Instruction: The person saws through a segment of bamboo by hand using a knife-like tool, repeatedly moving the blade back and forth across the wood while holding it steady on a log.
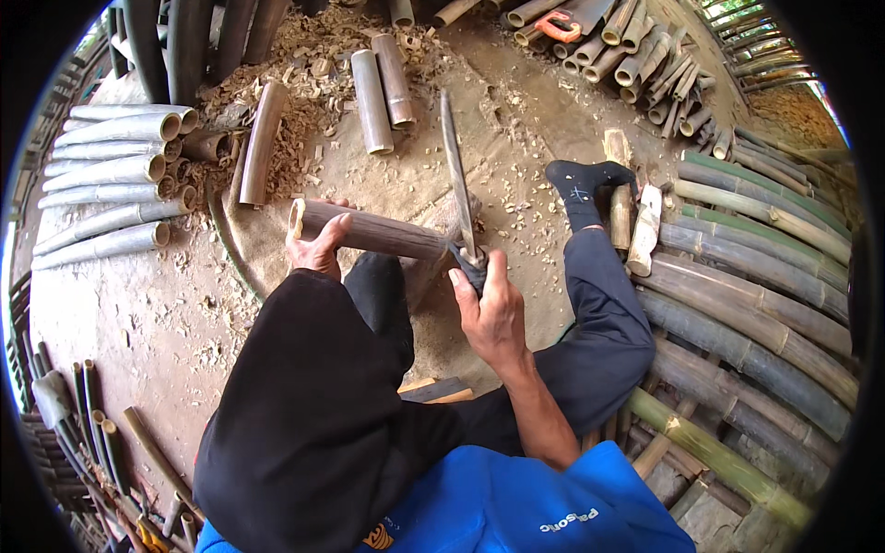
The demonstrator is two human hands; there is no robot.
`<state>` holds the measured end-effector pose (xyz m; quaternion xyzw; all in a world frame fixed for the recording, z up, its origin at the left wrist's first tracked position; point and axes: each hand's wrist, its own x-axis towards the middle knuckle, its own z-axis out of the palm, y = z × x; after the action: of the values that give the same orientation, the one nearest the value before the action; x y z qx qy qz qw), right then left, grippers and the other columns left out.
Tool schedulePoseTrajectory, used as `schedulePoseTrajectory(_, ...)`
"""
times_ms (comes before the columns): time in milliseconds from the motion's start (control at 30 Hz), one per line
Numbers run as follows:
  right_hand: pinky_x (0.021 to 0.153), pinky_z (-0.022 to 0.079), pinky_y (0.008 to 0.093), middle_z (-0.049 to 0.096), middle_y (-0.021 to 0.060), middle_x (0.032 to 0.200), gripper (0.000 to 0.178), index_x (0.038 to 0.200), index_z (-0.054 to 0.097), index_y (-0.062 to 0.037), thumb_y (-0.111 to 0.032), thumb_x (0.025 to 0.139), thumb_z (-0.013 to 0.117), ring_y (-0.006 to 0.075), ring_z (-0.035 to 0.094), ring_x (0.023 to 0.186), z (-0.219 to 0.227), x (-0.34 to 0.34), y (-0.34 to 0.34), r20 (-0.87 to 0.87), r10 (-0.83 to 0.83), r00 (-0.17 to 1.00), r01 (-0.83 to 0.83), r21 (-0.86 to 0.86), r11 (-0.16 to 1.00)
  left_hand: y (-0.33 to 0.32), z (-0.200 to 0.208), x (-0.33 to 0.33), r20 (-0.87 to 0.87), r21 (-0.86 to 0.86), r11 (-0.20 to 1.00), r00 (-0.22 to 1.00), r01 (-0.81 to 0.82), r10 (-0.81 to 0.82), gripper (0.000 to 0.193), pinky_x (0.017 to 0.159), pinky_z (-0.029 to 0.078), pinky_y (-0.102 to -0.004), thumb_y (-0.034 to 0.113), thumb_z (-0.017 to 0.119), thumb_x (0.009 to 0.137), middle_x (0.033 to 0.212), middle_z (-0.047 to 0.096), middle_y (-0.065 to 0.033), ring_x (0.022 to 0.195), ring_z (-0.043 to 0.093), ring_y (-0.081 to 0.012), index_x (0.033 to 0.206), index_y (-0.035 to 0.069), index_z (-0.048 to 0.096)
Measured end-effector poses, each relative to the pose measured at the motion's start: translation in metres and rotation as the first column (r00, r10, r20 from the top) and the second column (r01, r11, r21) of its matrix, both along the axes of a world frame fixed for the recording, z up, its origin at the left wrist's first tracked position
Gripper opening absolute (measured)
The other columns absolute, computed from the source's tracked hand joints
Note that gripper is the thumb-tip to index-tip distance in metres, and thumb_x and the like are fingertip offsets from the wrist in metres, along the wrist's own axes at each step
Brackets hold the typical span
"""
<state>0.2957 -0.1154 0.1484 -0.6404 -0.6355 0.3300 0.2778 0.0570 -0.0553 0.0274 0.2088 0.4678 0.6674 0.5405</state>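
Observation:
A brown bamboo tube point(383, 230) lies slanting across the middle, and my left hand point(318, 251) grips it close to its pale, open left end. Its other end reaches a wooden block point(447, 221) between my legs, beside my right hand point(495, 318). That hand is closed around the dark, wrapped handle of a long knife point(454, 152). The blade points up and away from me, just past the tube's right end; whether the two touch I cannot tell. Beyond my left hand a loose bamboo tube point(264, 143) rests on the ground.
Two bamboo tubes point(371, 101) lie farther off among wood shavings point(286, 74). Pale bamboo lengths point(111, 170) are stacked at left. A handsaw point(572, 20) rests on cut bamboo at far right. Long bamboo poles point(756, 295) form a platform at right. My socked foot point(585, 180) is stretched forward.

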Motion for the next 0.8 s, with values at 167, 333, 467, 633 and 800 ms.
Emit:
schedulePoseTrajectory(167, 0.079, 0.052, 0.0606, 0.069, 0.0333, 0.098, 0.037, 0.115, 0.045, -0.0014, -0.033, 0.101, 0.058, 0.0525, 0.067, 0.094, -0.091, 0.016, 0.0, 0.34, -0.02, 0.94, 0.166, -0.406, 0.899, 0.009, 0.01, 0.006, -0.035, 0.021, 0.998, 0.998, 0.06, -0.06, 0.047, 0.097, 0.053, -0.0487, 0.006, 0.086, 0.075, 0.106, 0.069, -0.0133, 0.104, 0.07, -0.0305, 0.113, 0.006, 0.058)
schedulePoseTrajectory(333, 0.076, 0.05, 0.0601, 0.068, 0.0313, 0.092, 0.037, 0.116, 0.045, -0.0035, -0.035, 0.1, 0.059, 0.0532, 0.065, 0.089, -0.061, 0.013, -0.004, 0.181, -0.022, 0.983, 0.074, -0.288, 0.955, 0.002, 0.011, 0.0, -0.066, 0.043, 0.999, 0.997, 0.034, -0.031, 0.046, 0.1, 0.052, -0.0482, 0.004, 0.085, 0.075, 0.106, 0.069, -0.0131, 0.104, 0.069, -0.0295, 0.112, 0.005, 0.058)
schedulePoseTrajectory(467, 0.073, 0.05, 0.0581, 0.067, 0.0306, 0.089, 0.038, 0.117, 0.044, -0.0037, -0.034, 0.1, 0.06, 0.052, 0.066, 0.087, -0.077, 0.008, -0.004, 0.133, -0.113, 0.985, 0.127, -0.1, 0.987, 0.01, 0.011, 0.009, -0.119, 0.067, 0.995, 0.99, 0.08, -0.071, 0.047, 0.097, 0.053, -0.0472, 0.006, 0.086, 0.076, 0.106, 0.069, -0.0122, 0.102, 0.07, -0.0279, 0.114, 0.005, 0.058)
schedulePoseTrajectory(633, 0.083, 0.049, 0.0613, 0.067, 0.0356, 0.097, 0.041, 0.114, 0.047, -0.0005, -0.036, 0.099, 0.06, 0.0566, 0.063, 0.095, -0.123, 0.03, -0.002, 0.153, 0.006, 0.988, 0.053, -0.382, 0.923, 0.016, -0.006, 0.029, -0.049, -0.054, 0.994, 0.994, 0.096, -0.099, 0.065, 0.087, 0.057, -0.042, 0.008, 0.087, 0.075, 0.11, 0.067, -0.0101, 0.098, 0.069, -0.0239, 0.128, 0.004, 0.05)
schedulePoseTrajectory(800, 0.085, 0.049, 0.0582, 0.066, 0.035, 0.102, 0.042, 0.115, 0.05, 0.0012, -0.036, 0.098, 0.061, 0.0553, 0.062, 0.1, -0.134, 0.035, -0.009, 0.073, -0.068, 0.995, 0.094, -0.451, 0.888, 0.062, -0.033, 0.034, -0.108, -0.183, 0.968, 0.975, 0.171, -0.193, 0.059, 0.072, 0.055, -0.038, 0.017, 0.085, 0.074, 0.098, 0.067, -0.0117, 0.089, 0.067, -0.0228, 0.12, -0.001, 0.052)
